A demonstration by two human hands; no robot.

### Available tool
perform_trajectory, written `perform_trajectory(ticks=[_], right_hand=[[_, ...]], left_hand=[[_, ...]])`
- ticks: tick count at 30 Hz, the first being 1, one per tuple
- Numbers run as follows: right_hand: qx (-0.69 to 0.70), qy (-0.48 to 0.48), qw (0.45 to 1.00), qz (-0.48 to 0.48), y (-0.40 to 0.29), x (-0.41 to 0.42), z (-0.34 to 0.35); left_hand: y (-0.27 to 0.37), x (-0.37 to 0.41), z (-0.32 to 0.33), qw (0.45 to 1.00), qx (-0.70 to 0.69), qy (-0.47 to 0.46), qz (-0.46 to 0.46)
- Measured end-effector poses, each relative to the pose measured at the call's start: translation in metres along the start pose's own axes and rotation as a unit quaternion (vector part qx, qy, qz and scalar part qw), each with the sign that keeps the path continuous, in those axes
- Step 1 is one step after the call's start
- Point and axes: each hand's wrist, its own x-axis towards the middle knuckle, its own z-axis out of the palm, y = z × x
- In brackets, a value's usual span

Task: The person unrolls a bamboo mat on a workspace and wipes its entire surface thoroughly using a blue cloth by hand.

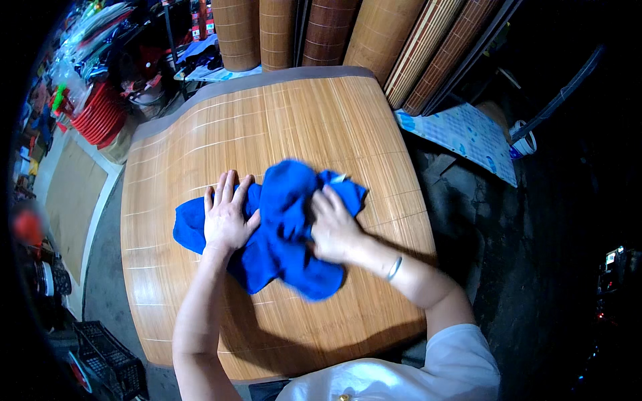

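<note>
A bright blue cloth [288,200], crumpled and partly blurred, lies across the middle of a bamboo mat [351,125] with a grey fabric edge. My left hand [228,218] rests flat on the cloth's left part, palm down with its fingers apart. On the cloth's right side, my right hand [333,225] has its fingers bent into the fabric, bunching it; the hand is somewhat blurred and its fingertips are partly hidden. A small pale tag shows on the cloth beyond this hand. A bracelet circles my right wrist.
Rolled bamboo mats [328,32] stand upright beyond the far edge. A blue-patterned board [461,133] lies at the right, near a white bucket [523,140]. Stacked red baskets [99,115] are at the left, and a black plastic crate [108,358] sits on the floor at the lower left.
</note>
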Motion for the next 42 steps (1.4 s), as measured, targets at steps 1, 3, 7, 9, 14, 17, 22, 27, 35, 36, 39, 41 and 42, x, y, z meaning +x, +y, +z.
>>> perform_trajectory(ticks=[1,3,7,9,14,17,22,27,35,36,39,41,42], right_hand=[[0.028,0.004,0.999,-0.014,-0.015,-0.011,-0.007],[0.090,0.137,0.985,-0.045,-0.020,-0.039,0.010],[0.059,0.074,0.995,0.028,0.013,-0.079,-0.001],[0.022,0.044,0.992,0.118,0.047,-0.088,-0.002],[0.022,0.103,0.954,0.280,0.129,-0.077,0.014],[-0.001,0.111,0.944,0.310,0.111,-0.037,0.012],[-0.026,-0.003,0.993,0.111,0.016,-0.021,-0.003],[0.092,0.078,0.993,-0.014,-0.026,-0.080,0.001],[0.010,0.116,0.973,0.197,0.092,-0.107,0.014],[0.024,0.115,0.964,0.239,0.105,-0.093,0.014],[0.024,0.120,0.936,0.330,0.126,-0.042,0.018],[-0.052,0.119,0.934,0.333,0.120,-0.012,0.027],[-0.057,0.005,0.952,0.300,0.092,0.008,0.012]], left_hand=[[0.001,0.001,0.001,1.000,-0.004,-0.001,0.003],[0.003,0.002,0.001,1.000,-0.007,-0.007,0.005],[0.004,0.002,0.000,1.000,-0.006,-0.007,0.000],[0.003,0.000,-0.001,1.000,-0.005,-0.014,-0.009],[0.007,0.004,0.004,1.000,-0.008,0.009,0.003],[0.008,0.003,-0.001,1.000,-0.003,0.000,-0.003],[0.003,0.000,-0.003,1.000,0.007,-0.015,-0.013],[0.002,0.000,0.004,1.000,0.004,-0.001,0.001],[0.002,-0.001,0.005,1.000,0.003,0.015,0.004],[0.001,-0.002,0.005,1.000,0.004,0.014,0.003],[0.002,0.000,0.005,1.000,0.005,0.011,0.000],[0.008,0.004,0.001,1.000,0.005,0.006,0.001],[0.003,0.001,-0.001,1.000,0.008,-0.005,-0.009]])
